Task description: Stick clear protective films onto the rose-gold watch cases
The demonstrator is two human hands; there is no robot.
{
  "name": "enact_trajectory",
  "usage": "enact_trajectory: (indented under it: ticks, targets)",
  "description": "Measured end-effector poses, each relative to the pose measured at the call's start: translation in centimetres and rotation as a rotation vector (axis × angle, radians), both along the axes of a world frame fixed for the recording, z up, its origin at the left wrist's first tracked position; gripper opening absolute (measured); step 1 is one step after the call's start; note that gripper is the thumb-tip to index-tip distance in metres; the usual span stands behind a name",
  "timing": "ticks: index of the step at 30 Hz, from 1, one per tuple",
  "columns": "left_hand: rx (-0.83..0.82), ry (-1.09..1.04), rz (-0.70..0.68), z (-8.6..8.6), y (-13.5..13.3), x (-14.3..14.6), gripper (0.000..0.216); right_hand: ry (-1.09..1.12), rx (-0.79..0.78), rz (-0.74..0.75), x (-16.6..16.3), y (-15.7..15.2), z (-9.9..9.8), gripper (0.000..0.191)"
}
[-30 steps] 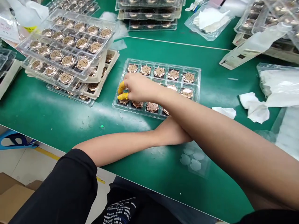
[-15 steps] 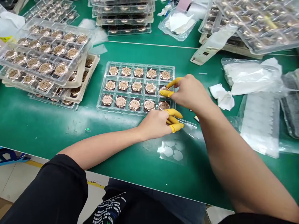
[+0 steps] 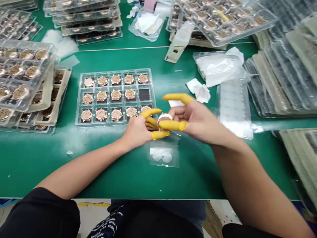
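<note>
Yellow finger cots cover several of my fingertips. A rose-gold watch case (image 3: 165,116) is between my two hands, partly hidden by fingers. My left hand (image 3: 140,130) has its fingers closed round the near left side of it. My right hand (image 3: 198,120) has its thumb across the watch case and other fingers curled at its right side, while the index finger is stretched out above. Just behind my hands lies a clear compartment tray (image 3: 115,124) of similar watch cases. One right-hand cell (image 3: 144,95) shows only its dark pad.
A clear sheet with round stickers (image 3: 163,156) lies in front of my hands. Stacked filled trays (image 3: 22,76) stand at left and back. At right are a plastic bag with white material (image 3: 218,67), a translucent strip sheet (image 3: 234,109) and piled trays (image 3: 279,69).
My right hand has lifted a watch case from the tray's right column and brought it towards me to my left hand. The view has turned right.
</note>
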State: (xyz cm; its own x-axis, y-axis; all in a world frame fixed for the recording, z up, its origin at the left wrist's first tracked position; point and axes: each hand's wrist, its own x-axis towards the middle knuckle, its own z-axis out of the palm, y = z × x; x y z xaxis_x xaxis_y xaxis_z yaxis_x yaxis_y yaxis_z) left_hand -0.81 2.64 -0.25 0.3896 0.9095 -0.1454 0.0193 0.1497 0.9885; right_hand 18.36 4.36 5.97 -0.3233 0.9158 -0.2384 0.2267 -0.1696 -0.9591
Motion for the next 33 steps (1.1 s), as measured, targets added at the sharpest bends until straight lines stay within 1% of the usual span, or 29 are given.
enact_trajectory:
  ticks: [1,2,3,5,7,10,12,13,14,15,16,18,19,20,21,22,24,26,28,29,30,33]
  targets:
    - [0.000,-0.026,-0.042,0.0,0.0,-0.1,0.075,0.042,-0.090,0.025,0.2,-0.7,-0.2,0.083]
    - [0.005,-0.026,-0.076,0.0,0.0,-0.1,0.069,0.072,-0.153,0.027,0.3,-1.2,-0.5,0.084]
    - [0.012,-0.018,-0.094,0.0,0.0,-0.2,0.062,0.098,-0.192,0.014,0.4,-1.5,-1.0,0.085]
    - [-0.002,0.020,-0.123,0.2,0.0,-0.3,0.065,0.148,-0.234,-0.031,0.4,-1.4,-1.8,0.088]
    - [-0.010,0.052,-0.117,0.3,0.0,-0.3,0.064,0.192,-0.271,-0.055,0.5,-1.2,-2.4,0.091]
    - [-0.005,0.059,-0.082,0.5,-0.1,-0.3,0.066,0.233,-0.309,-0.047,0.8,-1.1,-2.8,0.090]
    - [-0.006,0.064,-0.052,0.6,-0.1,-0.3,0.064,0.213,-0.318,-0.011,1.1,-1.0,-2.9,0.085]
    - [-0.011,0.067,-0.031,0.7,-0.1,-0.2,0.062,0.184,-0.294,0.005,1.3,-0.8,-3.1,0.079]
    - [-0.020,0.071,-0.008,0.8,0.0,-0.2,0.060,0.139,-0.223,-0.017,1.5,-0.5,-3.3,0.071]
    - [-0.035,0.071,0.016,0.9,0.0,-0.1,0.060,0.064,-0.103,-0.081,1.8,-0.1,-3.7,0.061]
    - [-0.055,0.069,0.037,1.0,0.1,-0.1,0.060,-0.047,0.060,-0.179,2.2,0.5,-4.1,0.051]
    - [-0.088,0.066,0.065,1.3,0.2,0.0,0.062,-0.354,0.397,-0.383,3.1,1.9,-5.2,0.035]
    - [-0.097,0.066,0.072,1.4,0.3,0.1,0.063,-0.509,0.509,-0.441,3.6,2.6,-5.7,0.029]
    - [-0.099,0.064,0.078,1.5,0.3,0.1,0.063,-0.637,0.570,-0.454,4.0,3.1,-6.1,0.024]
    - [-0.099,0.061,0.086,1.6,0.3,0.2,0.064,-0.714,0.596,-0.441,4.3,3.4,-6.4,0.021]
    - [-0.099,0.057,0.093,1.6,0.3,0.2,0.064,-0.731,0.611,-0.427,4.5,3.4,-6.4,0.017]
    - [-0.101,0.046,0.106,1.6,0.2,0.2,0.063,-0.631,0.653,-0.382,4.4,2.4,-5.9,0.014]
    - [-0.108,0.028,0.108,1.3,0.2,0.2,0.064,-0.463,0.717,-0.272,3.6,0.8,-4.9,0.014]
    - [-0.111,-0.002,0.084,1.0,0.2,0.2,0.063,-0.350,0.796,-0.130,2.5,-0.8,-4.0,0.012]
    - [-0.111,-0.017,0.070,0.8,0.2,0.2,0.062,-0.337,0.844,-0.087,1.9,-1.3,-3.8,0.011]
    - [-0.109,-0.031,0.062,0.7,0.2,0.2,0.060,-0.351,0.890,-0.075,1.4,-1.7,-3.7,0.012]
    - [-0.113,-0.047,0.082,0.6,0.2,0.2,0.058,-0.456,0.955,-0.122,0.7,-1.7,-3.8,0.013]
